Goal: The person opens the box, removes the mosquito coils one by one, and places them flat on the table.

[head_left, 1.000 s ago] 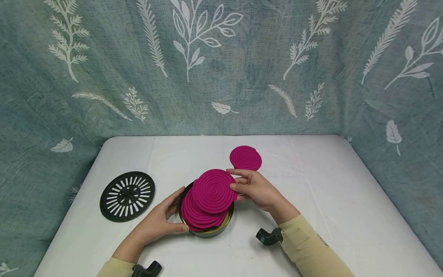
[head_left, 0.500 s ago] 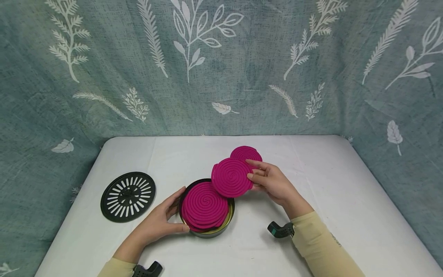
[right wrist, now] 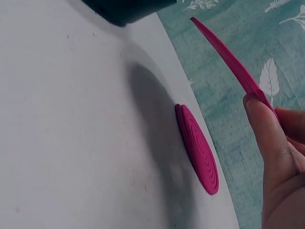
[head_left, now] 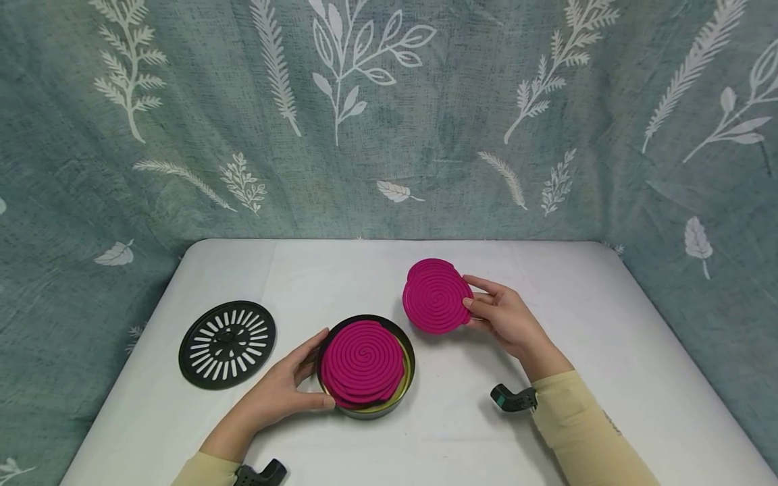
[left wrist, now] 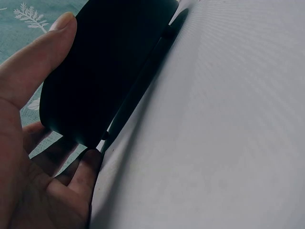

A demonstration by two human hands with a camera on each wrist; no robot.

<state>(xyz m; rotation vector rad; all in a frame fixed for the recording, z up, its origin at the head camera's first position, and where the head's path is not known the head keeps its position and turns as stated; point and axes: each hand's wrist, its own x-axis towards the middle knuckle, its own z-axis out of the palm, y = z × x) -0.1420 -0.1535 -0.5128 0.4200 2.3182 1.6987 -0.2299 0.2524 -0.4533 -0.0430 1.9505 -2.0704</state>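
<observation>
Between the thumb and fingers of my right hand (head_left: 509, 322), a magenta spiral mosquito coil (head_left: 436, 301) is pinched by its edge. It is raised off the table, as the right wrist view shows. Below and behind it a stack of several coils (right wrist: 198, 150) lies flat on the tabletop; in the head view the held coil mostly covers them. My left hand (head_left: 282, 390) holds the side of a round dark tin (head_left: 383, 413), thumb at the near side and fingers at the far side. Several more coils (head_left: 363, 361) are piled inside this tin.
A round black slotted lid (head_left: 227, 345) lies on the table to the left of the tin. The table (head_left: 583, 317) wears a white cover. Behind it hangs a green leaf-patterned cloth (head_left: 437, 216).
My right hand has carried a coil from above the tin, rightward and away, to over the coils on the table. The left hand has stayed at the tin.
</observation>
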